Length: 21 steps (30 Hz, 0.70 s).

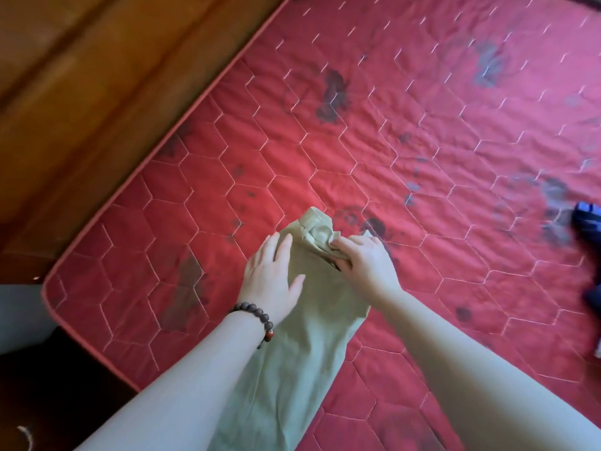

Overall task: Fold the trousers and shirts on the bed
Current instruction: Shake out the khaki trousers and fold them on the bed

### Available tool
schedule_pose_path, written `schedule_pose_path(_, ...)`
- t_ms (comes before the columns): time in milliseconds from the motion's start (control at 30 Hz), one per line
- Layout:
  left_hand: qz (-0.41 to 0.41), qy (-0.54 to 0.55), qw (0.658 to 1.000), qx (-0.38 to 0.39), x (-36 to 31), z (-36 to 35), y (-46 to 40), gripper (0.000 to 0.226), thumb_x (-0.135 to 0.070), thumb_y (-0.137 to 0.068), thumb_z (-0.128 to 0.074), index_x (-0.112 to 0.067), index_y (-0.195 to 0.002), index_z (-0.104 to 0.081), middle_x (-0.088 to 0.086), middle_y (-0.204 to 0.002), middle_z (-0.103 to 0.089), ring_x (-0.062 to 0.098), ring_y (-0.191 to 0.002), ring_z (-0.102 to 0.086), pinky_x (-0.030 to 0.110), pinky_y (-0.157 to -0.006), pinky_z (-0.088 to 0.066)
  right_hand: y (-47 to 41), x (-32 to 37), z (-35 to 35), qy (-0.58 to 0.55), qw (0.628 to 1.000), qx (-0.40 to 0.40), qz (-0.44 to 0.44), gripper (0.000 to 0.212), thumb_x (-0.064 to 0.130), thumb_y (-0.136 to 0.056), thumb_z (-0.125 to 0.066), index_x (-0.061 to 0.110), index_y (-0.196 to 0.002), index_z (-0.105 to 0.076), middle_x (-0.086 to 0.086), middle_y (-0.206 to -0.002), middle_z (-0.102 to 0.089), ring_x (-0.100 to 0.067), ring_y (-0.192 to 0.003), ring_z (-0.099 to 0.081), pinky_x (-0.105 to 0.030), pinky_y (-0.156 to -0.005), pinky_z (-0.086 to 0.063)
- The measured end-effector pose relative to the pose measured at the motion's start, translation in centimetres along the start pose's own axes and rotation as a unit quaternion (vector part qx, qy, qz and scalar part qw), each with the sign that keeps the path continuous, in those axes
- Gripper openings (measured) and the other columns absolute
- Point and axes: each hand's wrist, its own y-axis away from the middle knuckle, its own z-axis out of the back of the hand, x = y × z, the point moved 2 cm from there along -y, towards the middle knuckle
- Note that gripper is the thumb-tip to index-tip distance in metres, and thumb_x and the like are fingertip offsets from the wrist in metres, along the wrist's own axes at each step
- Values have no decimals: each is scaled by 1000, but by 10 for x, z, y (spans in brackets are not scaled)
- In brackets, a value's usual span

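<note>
- Closest to me, my two arms reach out over the bed (422,131). There is a bead bracelet (260,320) on my left wrist.
- The green trousers (292,369) lie on the bed right in front of me. They start down at 6 o'clock, near my body, and run long and thin up to about 12 o'clock.
- My left hand (270,281) lies flat on the left side of the trousers. Its fingers are straight and a little spread, pressing the cloth down.
- My right hand (364,265) is on the far end of the trousers, at about 1 o'clock. Its fingers are curled and they pinch a bunched-up bit of cloth there.
- The far end is lumpy, so I think this step is about making it smooth before a fold.
- Both hands are near that far end, but my right hand holds it. I guess the next fold brings that end back along the long line toward 6 o'clock, toward me.
- Farther off, the red bed cover has white stitched shapes and dark marks on it.
- At 3 o'clock, by the edge of my view, lies something dark blue (587,222). I cannot tell what it is.
- At 10 o'clock, past the bed edge, is brown wood (81,76).
</note>
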Motion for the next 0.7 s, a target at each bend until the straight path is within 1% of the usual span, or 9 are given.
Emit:
schedule_pose_path(100,-94,1,996,7,-33,41,4,85,-41,-87,-65,-24,-153,-15,-2,-161,-12,15,-148,-6,34,-119,-12,23,32,44,-12,1000,-1,26,11,-1,-73,-71,6,-81,-68,-8,-61,-56,-32,-60,-52,-35,-62,-44)
schedule_pose_path(167,-163,-6,986,37,-58,70,11,87,-42,-84,-69,-26,-153,-18,-5,-160,-15,13,-149,-5,37,-121,-13,37,52,81,-22,1000,-6,21,6,6,-77,-71,6,-82,-68,-9,-64,-57,-32,-62,-52,-36,-57,-47)
schedule_pose_path(233,-215,1,975,60,-84,99,23,79,-38,-83,-71,-24,-149,-30,-4,-157,-27,14,-148,-12,40,-119,-16,52,72,121,-28,999,-17,11,9,15,-82,-70,7,-86,-69,-8,-69,-59,-31,-66,-55,-38,-56,-48)
schedule_pose_path(300,-254,46,964,64,-110,130,42,57,-29,-82,-70,-20,-134,-50,-1,-144,-47,16,-145,-25,39,-118,-20,67,93,165,-42,998,-33,18,12,21,-84,-69,10,-89,-70,-6,-72,-61,-29,-67,-57,-37,-57,-49)
schedule_pose_path(367,-293,62,953,53,-137,163,65,24,-23,-79,-67,-17,-101,-59,-2,-111,-63,21,-128,-48,37,-110,-30,82,116,210,-55,997,-36,28,13,22,-85,-69,14,-94,-72,-4,-76,-65,-27,-70,-59,-35,-60,-50)
schedule_pose_path(400,-307,51,949,52,-149,180,77,14,-23,-78,-66,-18,-84,-55,-4,-91,-61,22,-107,-57,36,-99,-38,90,127,231,-54,997,-36,30,13,21,-85,-69,16,-97,-72,-2,-81,-68,-27,-73,-62,-33,-64,-50)
schedule_pose_path(467,-316,43,946,50,-174,216,98,26,-29,-77,-67,-21,-69,-43,-8,-65,-48,21,-72,-50,34,-69,-41,103,145,275,-50,997,-59,26,15,16,-83,-71,16,-98,-72,0,-85,-70,-25,-76,-62,-30,-67,-48)
schedule_pose_path(600,-379,63,923,-15,-234,298,124,41,-21,-77,-73,-26,-57,-37,-9,-52,-42,11,-51,-40,28,-53,-28,117,173,367,-69,984,-166,2,10,6,-76,-71,11,-83,-68,8,-63,-55,-16,-59,-48,-27,-59,-40)
schedule_pose_path(700,-441,62,893,-64,-290,360,151,37,-19,-77,-71,-25,-57,-41,-11,-51,-40,10,-51,-39,29,-53,-26,129,185,433,-105,965,-240,0,18,14,-78,-68,24,-70,-56,13,-54,-44,-5,-52,-41,-13,-53,-33)
